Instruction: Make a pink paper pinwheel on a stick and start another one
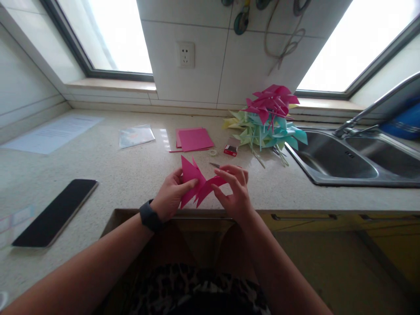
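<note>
- Speckled beige stone worktop (131,175) under windows, steel sink (331,157) at right.
- Left hand (169,197) and right hand (234,192): fingers pinch the cut pink paper pinwheel piece (197,183) at the front edge, flaps lifted clear for folding.

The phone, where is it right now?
In the head view the phone lies face up on the counter, left of the left hand and the pink paper both hands hold.

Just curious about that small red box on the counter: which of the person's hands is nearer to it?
Right. The right hand sits just below the small red box, toward the counter edge; the left hand is farther off, down and to its left.
</note>
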`<state>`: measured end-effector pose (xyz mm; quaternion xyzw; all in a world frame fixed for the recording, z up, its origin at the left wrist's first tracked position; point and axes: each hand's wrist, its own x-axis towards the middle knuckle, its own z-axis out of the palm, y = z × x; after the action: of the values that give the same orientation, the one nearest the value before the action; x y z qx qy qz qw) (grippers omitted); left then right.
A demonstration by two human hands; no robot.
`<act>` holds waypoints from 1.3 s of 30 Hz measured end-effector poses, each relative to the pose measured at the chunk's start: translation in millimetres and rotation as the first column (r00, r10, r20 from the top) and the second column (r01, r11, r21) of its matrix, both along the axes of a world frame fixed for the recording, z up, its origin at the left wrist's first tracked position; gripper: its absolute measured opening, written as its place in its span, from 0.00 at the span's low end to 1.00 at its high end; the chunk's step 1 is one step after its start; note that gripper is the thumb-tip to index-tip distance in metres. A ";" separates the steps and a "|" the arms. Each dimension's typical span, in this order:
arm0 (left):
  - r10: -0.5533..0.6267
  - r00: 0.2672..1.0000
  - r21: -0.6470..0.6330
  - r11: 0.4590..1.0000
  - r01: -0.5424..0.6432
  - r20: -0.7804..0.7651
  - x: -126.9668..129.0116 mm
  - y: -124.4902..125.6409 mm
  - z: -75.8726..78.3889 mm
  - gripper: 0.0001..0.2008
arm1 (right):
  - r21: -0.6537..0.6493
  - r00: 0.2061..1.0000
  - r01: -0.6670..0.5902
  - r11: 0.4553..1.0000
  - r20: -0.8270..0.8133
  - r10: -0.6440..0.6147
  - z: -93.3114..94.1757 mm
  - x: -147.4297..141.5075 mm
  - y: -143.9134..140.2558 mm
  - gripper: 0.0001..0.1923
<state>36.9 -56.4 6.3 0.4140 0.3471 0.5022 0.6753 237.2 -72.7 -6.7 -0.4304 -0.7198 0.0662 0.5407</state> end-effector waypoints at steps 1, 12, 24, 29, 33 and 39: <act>-0.019 1.000 -0.006 1.000 0.019 -0.005 -0.7 -0.4 3.4 0.24 | 0.013 0.998 -0.007 1.000 0.066 0.006 4.3 -0.3 -2.5 0.21; -0.092 0.990 -0.079 0.993 0.084 -0.105 -12.5 2.3 22.0 0.28 | 0.065 0.959 -0.065 0.996 0.279 0.044 29.5 0.9 -5.6 0.08; -0.211 0.977 0.221 0.952 0.211 -0.022 -18.5 15.1 -9.9 0.39 | -0.399 0.917 -0.248 0.883 -0.392 0.081 6.8 -8.0 3.3 0.08; -0.236 0.965 0.079 0.966 0.246 -0.111 -14.3 4.5 -15.0 0.13 | -0.482 0.920 -0.290 0.827 -0.379 0.102 5.4 -12.7 1.0 0.11; -0.194 0.972 0.018 0.980 0.198 -0.135 -9.1 2.1 -16.1 0.12 | -0.523 0.957 -0.251 0.815 -0.257 0.130 8.2 -2.2 8.5 0.12; -0.115 0.982 -0.009 0.993 0.115 -0.151 -4.6 2.8 -17.7 0.12 | -0.434 0.989 0.143 0.890 0.093 -0.113 3.9 39.1 40.7 0.09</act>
<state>32.3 -53.7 -11.4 0.4702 0.3730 0.4294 0.6748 276.3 -32.0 -2.8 -0.5895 -0.6737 0.1768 0.4091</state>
